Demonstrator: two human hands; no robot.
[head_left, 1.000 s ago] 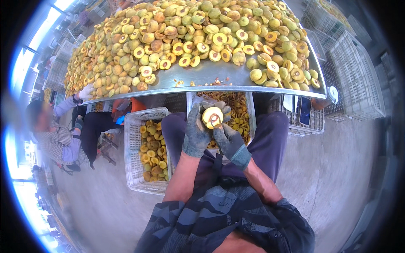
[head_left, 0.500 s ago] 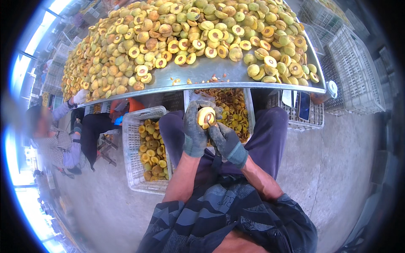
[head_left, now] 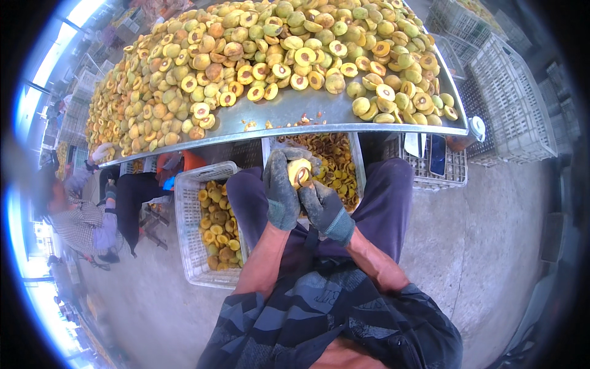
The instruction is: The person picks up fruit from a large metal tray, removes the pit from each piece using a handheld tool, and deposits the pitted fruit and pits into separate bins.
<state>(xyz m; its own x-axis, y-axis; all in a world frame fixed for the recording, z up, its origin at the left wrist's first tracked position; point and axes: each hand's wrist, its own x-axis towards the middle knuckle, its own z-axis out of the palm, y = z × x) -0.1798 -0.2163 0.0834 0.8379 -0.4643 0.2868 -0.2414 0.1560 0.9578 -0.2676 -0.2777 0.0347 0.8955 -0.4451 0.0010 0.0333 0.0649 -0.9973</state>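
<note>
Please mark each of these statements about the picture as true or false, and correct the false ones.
1. The left hand holds a peach half. True.
2. Both hands are bare. False: the left hand and the right hand both wear grey gloves.
3. The table carries a big heap of peaches. True.
4. The crate beside the person's left knee is empty. False: it holds fruit.
5. The peach half rests on the table. False: it is held up between the hands, below the table's edge.
</note>
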